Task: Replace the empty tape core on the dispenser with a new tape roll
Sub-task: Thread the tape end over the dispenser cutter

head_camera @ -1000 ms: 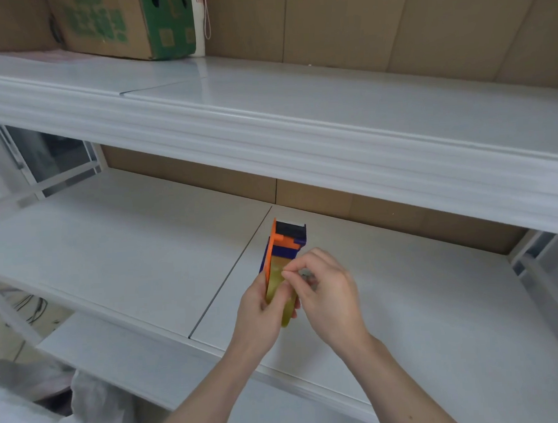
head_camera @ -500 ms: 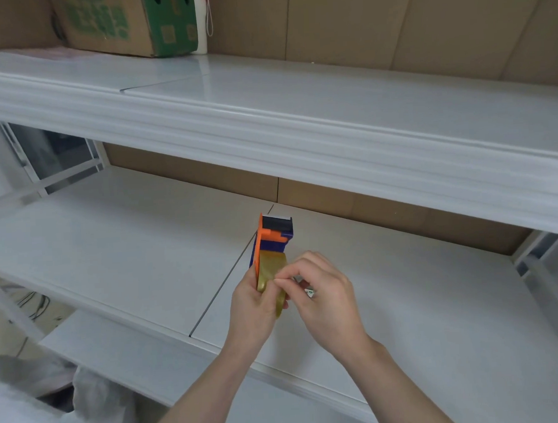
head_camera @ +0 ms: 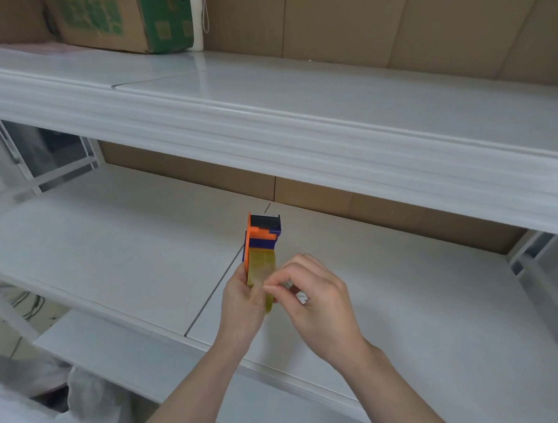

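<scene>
Tape roll (head_camera: 261, 273), yellowish and translucent, sits mounted in the orange-and-blue dispenser (head_camera: 262, 236), held in the air above the lower shelf (head_camera: 118, 252). Nearest the viewer, the left hand (head_camera: 242, 305) is wrapped around the roll end of the dispenser, gripping it firmly. The right hand (head_camera: 311, 293) is narrowed to a thumb-and-forefinger pinch at the roll's face, apparently picking at the loose tape end; whether any tape is actually caught between the fingertips cannot be told. Compared with a second ago, the dispenser has shifted slightly left and turned so that more of the tape's broad face and the dark cutter head show. Since a roll already occupies the hub, the replacement itself is judged done, and threading toward the cutter remains. Farther back, the upper shelf (head_camera: 298, 113) carries a cardboard box (head_camera: 122, 20) with green printing at its left end.
</scene>
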